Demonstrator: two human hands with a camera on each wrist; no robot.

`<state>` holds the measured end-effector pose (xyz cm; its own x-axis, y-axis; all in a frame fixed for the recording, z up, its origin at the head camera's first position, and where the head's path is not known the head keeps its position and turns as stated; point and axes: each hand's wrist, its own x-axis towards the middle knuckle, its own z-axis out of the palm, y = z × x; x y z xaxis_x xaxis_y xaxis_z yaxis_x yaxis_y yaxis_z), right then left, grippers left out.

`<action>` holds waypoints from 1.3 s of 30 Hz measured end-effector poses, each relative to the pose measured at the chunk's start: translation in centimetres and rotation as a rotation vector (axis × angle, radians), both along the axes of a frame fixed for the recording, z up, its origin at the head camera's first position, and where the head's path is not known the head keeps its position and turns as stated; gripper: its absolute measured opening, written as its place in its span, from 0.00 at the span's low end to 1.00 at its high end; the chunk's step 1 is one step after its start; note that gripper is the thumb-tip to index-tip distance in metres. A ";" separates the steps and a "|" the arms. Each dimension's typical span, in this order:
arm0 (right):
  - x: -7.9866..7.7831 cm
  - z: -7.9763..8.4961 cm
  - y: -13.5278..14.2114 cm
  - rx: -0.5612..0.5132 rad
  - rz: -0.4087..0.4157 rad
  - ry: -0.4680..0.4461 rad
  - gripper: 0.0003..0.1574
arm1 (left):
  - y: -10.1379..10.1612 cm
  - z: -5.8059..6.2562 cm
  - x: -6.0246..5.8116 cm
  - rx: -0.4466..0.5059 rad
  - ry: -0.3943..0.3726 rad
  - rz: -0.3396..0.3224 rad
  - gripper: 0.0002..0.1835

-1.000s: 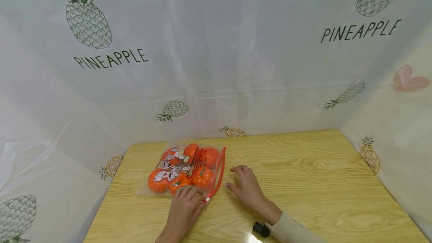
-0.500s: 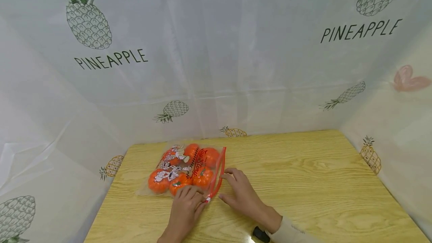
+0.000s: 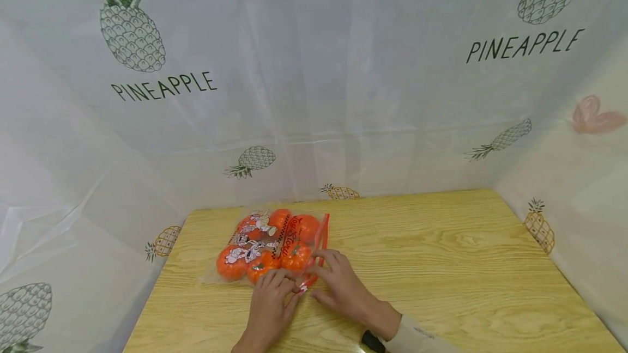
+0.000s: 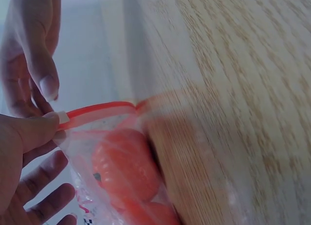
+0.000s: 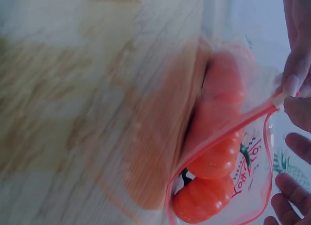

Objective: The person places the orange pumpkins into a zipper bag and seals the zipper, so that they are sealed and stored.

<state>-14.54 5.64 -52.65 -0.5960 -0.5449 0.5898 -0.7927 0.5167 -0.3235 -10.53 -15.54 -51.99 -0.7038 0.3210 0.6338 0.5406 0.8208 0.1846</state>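
A clear zip bag (image 3: 255,244) with a red zip edge and printed cartoon figures lies on the wooden table. Inside it are several small orange pumpkins (image 3: 231,262) with green stems. My left hand (image 3: 269,304) pinches the bag's near corner at the white slider (image 4: 63,118), between thumb and forefinger. Its other fingers spread beside the bag in the left wrist view. My right hand (image 3: 343,290) is at the red zip edge (image 5: 223,135), fingers extended and apart, its thumb close to the slider. The bag's mouth gapes in the right wrist view.
The wooden table (image 3: 441,266) extends to the right of the bag. A pale curtain (image 3: 314,97) printed with pineapples stands behind it and along both sides. A black object (image 3: 373,341) is by the right sleeve (image 3: 417,336).
My right hand has moved left from beside the bag to its red zip edge, near the left hand. The left hand and the bag have hardly moved.
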 end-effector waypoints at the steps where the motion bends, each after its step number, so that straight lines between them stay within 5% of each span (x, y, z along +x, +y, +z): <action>1: 0.0 0.0 -0.1 0.001 0.008 0.009 0.28 | 0.0 0.0 0.0 -0.001 0.001 0.003 0.18; 12: -0.1 0.2 -1.3 0.024 0.042 0.086 0.14 | 0.2 0.0 0.0 0.014 -0.010 0.014 0.18; 39: -1.0 0.5 -1.5 0.197 0.005 0.198 0.07 | 0.0 0.1 0.0 -0.066 0.031 -0.036 0.04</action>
